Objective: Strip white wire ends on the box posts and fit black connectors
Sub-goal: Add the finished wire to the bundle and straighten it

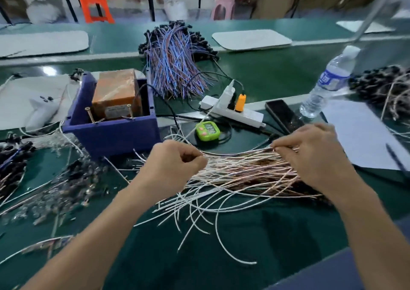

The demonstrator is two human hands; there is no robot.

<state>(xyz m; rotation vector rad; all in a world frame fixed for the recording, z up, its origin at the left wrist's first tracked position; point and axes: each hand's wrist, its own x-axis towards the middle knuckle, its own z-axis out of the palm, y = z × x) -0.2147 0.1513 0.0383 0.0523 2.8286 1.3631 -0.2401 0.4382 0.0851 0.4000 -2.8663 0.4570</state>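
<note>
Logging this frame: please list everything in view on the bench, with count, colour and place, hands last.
white wires: many, white, loose pile at centre of the green table
box: one, blue, left of centre, brown block inside
posts: two, brass, at the box's front rim
black connectors: heap, black, left edge, blurred
wire bundle: one, blue and purple with black ends, behind the box
power strip: one, white, centre, orange plug in it
timer: one, green, in front of the power strip
water bottle: one, clear, right
paper: one sheet, white, right
orange stool: one, background
pink stool: one, background
left hand: pinches the white wires, left end of pile
right hand: grips the white wires, right part of pile
</note>
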